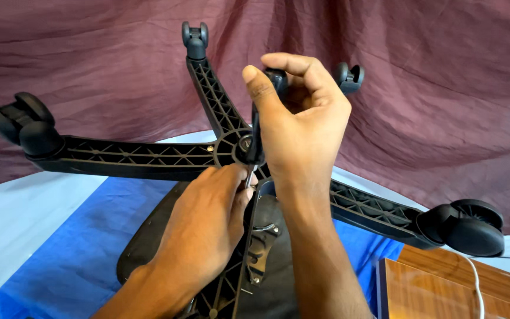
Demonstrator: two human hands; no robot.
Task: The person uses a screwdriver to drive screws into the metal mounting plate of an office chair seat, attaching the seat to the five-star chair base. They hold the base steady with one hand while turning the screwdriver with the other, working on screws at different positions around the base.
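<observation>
A black five-armed chair base (149,155) with caster wheels stands upside down over a dark seat plate (149,236). My right hand (302,124) is closed around a narrow black part (255,127) that rises from the hub (231,147). Thumb and fingers pinch the top of that part. My left hand (208,230) reaches up from below, its fingertips at the hub. There it touches a small metal pin (248,177); whether it grips the pin is hidden. A metal bracket (261,248) shows on the seat plate between my forearms.
Casters stick out at the left (22,124), top (195,35), behind my right hand (349,75) and at the right (470,227). A blue cloth (72,254) lies over a white sheet (19,212). A wooden surface (444,289) with a white cable (476,283) sits at lower right. A maroon curtain (90,53) hangs behind.
</observation>
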